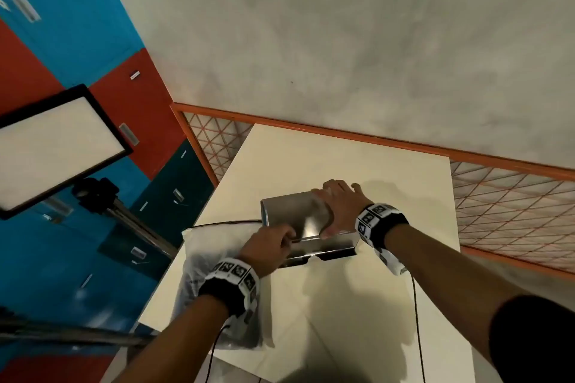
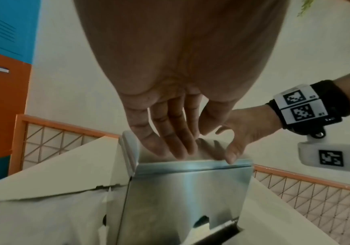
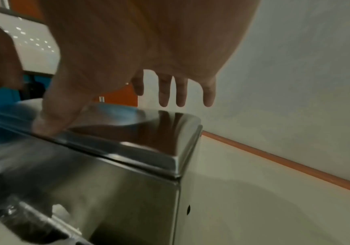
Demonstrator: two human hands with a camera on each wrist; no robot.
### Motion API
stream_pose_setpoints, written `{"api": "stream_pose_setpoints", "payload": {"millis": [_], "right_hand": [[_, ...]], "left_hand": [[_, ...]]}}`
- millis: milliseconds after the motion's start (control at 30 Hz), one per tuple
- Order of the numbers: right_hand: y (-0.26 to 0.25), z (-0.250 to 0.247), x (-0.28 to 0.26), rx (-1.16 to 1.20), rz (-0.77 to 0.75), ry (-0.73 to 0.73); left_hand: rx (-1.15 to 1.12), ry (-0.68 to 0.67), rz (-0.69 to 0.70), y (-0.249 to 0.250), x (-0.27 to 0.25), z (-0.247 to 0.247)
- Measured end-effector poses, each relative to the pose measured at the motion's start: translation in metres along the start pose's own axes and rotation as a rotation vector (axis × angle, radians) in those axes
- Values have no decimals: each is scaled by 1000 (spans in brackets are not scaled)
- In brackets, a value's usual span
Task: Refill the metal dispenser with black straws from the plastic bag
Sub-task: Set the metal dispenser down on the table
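The metal dispenser point(image 1: 298, 221) stands on the white table point(image 1: 357, 305) with its lid point(image 3: 138, 132) down. My left hand point(image 1: 280, 238) is at the lid's front left; its fingers point(image 2: 170, 144) lie fairly straight with the tips on the lid top. My right hand point(image 1: 336, 205) covers the lid's right side: the thumb point(image 3: 52, 122) presses near the front edge, and the straight fingers point(image 3: 170, 92) hang past the far edge without touching. The plastic bag point(image 1: 211, 258) with dark straws inside lies left of the dispenser, partly under my left forearm.
A lit panel on a tripod point(image 1: 56, 146) stands left of the table, in front of blue and red lockers point(image 1: 124, 87). An orange-framed lattice rail point(image 1: 513, 196) runs behind and to the right. A thin black cable point(image 1: 417, 320) hangs from my right wrist.
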State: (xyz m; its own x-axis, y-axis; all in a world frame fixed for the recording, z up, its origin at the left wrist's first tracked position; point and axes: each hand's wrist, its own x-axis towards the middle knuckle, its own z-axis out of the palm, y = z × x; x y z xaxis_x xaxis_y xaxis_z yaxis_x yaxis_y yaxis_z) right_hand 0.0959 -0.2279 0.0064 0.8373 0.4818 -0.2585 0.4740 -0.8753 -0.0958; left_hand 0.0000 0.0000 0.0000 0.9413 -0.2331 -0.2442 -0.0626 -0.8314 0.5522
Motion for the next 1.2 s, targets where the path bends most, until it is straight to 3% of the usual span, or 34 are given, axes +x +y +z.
{"api": "stream_pose_setpoints", "payload": {"millis": [100, 367, 700, 1200], "right_hand": [[0, 3, 7, -24, -12, -77], [-6, 9, 15, -80, -37, -113], [-7, 17, 20, -42, -22, -70], [-5, 20, 21, -4, -15, -40]], "left_hand": [[15, 19, 42, 7, 21, -8], [296, 1, -47, 12, 63, -12], [472, -222, -112, 1, 81, -10], [554, -149, -35, 1, 82, -4]]}}
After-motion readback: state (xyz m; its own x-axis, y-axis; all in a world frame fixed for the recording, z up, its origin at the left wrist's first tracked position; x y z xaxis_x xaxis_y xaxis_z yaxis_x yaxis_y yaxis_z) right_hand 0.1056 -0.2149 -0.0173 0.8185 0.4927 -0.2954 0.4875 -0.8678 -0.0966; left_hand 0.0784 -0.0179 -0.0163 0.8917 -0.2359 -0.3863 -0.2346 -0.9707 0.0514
